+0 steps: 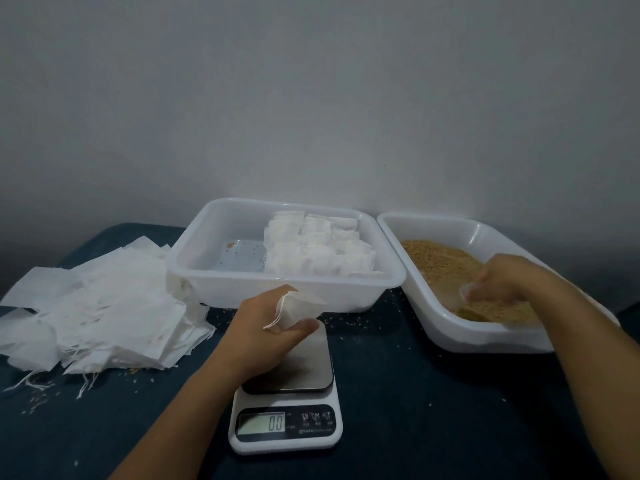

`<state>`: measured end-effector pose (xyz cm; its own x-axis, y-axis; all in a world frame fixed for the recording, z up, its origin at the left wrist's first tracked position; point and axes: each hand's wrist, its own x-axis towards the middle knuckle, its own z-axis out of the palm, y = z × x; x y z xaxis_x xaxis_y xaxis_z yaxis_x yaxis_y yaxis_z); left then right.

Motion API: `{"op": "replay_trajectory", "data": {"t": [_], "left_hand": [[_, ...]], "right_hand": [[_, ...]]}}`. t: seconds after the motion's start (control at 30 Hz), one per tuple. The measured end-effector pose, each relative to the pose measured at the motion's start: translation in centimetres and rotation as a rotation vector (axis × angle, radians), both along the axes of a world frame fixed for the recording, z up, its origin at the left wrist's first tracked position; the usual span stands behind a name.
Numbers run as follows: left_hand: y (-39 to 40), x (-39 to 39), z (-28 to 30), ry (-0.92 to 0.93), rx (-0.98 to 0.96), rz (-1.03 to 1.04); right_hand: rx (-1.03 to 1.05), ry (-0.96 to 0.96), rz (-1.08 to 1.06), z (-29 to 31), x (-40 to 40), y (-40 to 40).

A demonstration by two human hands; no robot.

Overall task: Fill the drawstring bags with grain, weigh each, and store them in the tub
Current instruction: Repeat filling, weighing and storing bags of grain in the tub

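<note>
The left hand (273,327) is held above the platform of the kitchen scale (285,393), its fingers curled round an empty white drawstring bag (299,308), whose mouth is turned toward the right and whose string hangs over the knuckles. The right hand (498,280) is lowered into the grain tray (460,336), where a small pale scoop (465,292) appears to be pinched between the fingers; blur makes the grip hard to read. The grain (436,259) lies spread across that tray.

The storage tub (221,282) stands just behind the scale, with filled bags (318,247) packed along its right half. A loose pile of unfilled bags (100,306) lies at the left on the dark cloth (433,410). The scale display (261,423) reads 0.0.

Scooping is judged to be the step in hand. Grain could be spilled during the carry from tray to bag, since the bag mouth is small and limp and is held open by one hand only; stray grains are already scattered on the cloth. Should spilled grains fall on the platform, the next reading would be thrown off.
</note>
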<state>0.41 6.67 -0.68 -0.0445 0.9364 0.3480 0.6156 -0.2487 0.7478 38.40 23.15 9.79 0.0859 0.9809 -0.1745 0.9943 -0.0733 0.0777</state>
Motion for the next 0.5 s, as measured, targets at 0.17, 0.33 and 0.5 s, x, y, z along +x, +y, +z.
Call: {"op": "replay_trajectory", "data": {"t": [0.17,0.33,0.5], "left_hand": [[0.1,0.2,0.0,0.018,0.049,0.021],[0.3,0.5,-0.1,0.031,0.081,0.075],[0.4,0.4,-0.3,-0.039,0.03,0.096]], "right_hand": [[0.035,0.11,0.035,-2.7,-1.4,1.7],[0.113,0.325,0.0,-4.7,-0.6,2.2],[0.303,0.638,-0.085,-4.7,-0.4,0.7]]}}
